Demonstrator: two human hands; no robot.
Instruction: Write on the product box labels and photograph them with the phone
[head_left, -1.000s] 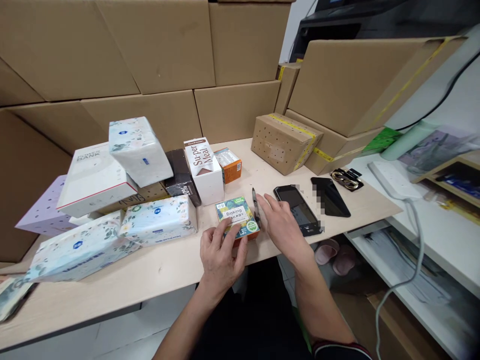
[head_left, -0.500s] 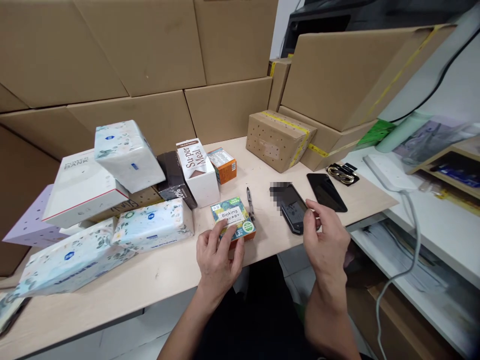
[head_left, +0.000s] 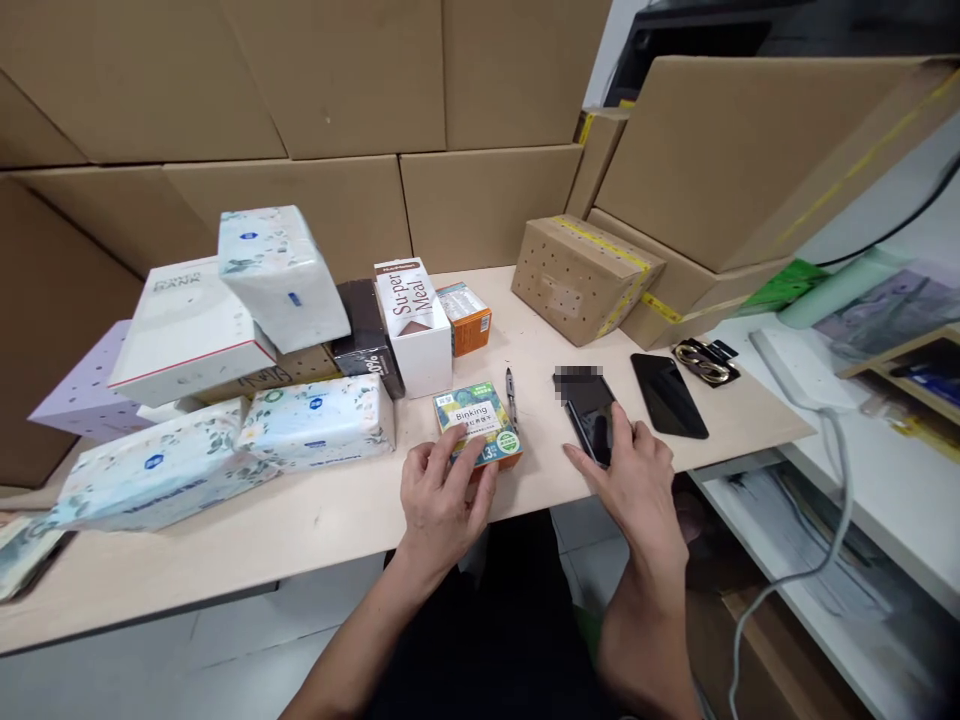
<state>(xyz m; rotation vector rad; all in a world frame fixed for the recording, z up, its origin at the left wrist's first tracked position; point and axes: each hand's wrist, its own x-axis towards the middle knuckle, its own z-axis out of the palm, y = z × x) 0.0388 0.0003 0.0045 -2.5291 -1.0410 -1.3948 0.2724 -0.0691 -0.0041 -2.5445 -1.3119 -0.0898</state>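
Observation:
My left hand (head_left: 442, 500) rests on the near end of a small green and orange Binking box (head_left: 476, 424) on the pale wooden table (head_left: 315, 520), fingers curled over its edge. A black pen (head_left: 511, 396) lies just right of the box. My right hand (head_left: 630, 472) lies on the near end of a black handheld device (head_left: 587, 411), fingers spread around it.
A second black phone (head_left: 668, 394) and a gold clip (head_left: 699, 360) lie to the right. Tissue packs (head_left: 315, 424), a white Su-per Meal box (head_left: 414, 325), an orange box (head_left: 466, 316) and other boxes crowd the left. A taped carton (head_left: 585, 276) and stacked cartons stand behind.
My right hand drew back from beside the pen, hovered near the black device, and now rests on its near end. My left hand has stayed on the Binking box.

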